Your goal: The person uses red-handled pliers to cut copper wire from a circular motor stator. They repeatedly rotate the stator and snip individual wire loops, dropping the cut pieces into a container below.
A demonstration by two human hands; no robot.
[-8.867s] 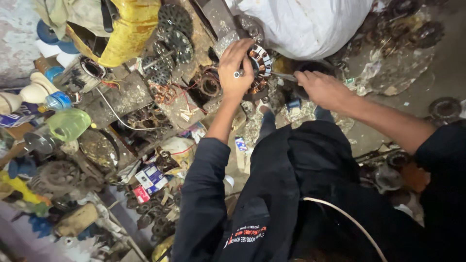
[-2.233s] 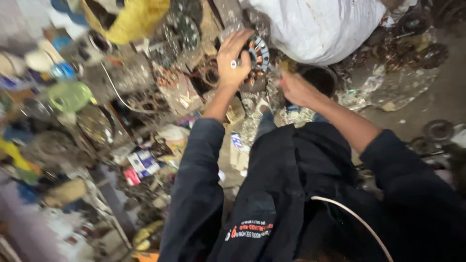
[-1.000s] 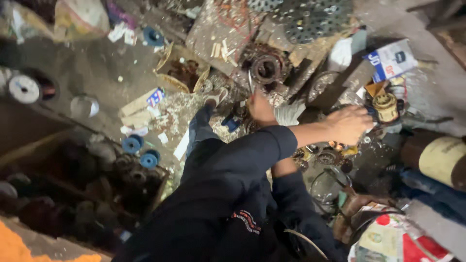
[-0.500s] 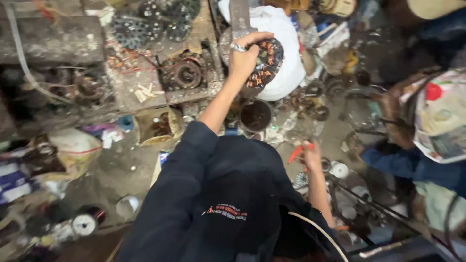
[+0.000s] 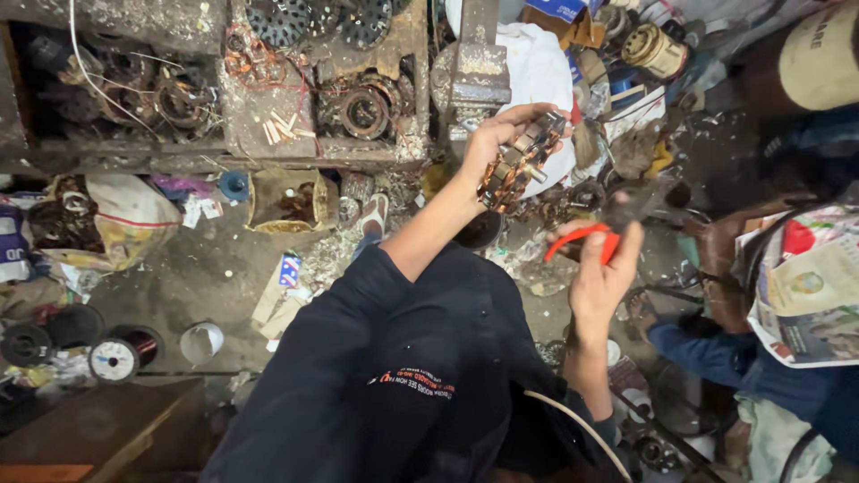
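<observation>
Copper-wound motor stator (image 5: 519,168), ring-shaped with bare windings showing around its rim, is held up edge-on in the left hand (image 5: 497,141), above a cluttered workshop floor and in front of a white sack (image 5: 537,72). The fingers of that hand are curled around the stator's upper edge and the thumb is pressed to its near side, so that it is clamped firmly. Red-handled pliers (image 5: 608,224) are gripped in the right hand (image 5: 601,277), just below and to the right of the stator; the fingers are wrapped around the handles, and the dark tool head is pointed upward, close to the stator but apart from it. Both arms are clad in a dark navy sleeve (image 5: 358,358). A grimy bench (image 5: 268,125) strewn with rusty rotors and coils is seen behind the hands. Spools of copper wire (image 5: 125,351) are set on the floor at far left, well apart from the work. Another person's blue sleeve (image 5: 707,353) is visible at lower right, beside a printed sack (image 5: 805,286).
</observation>
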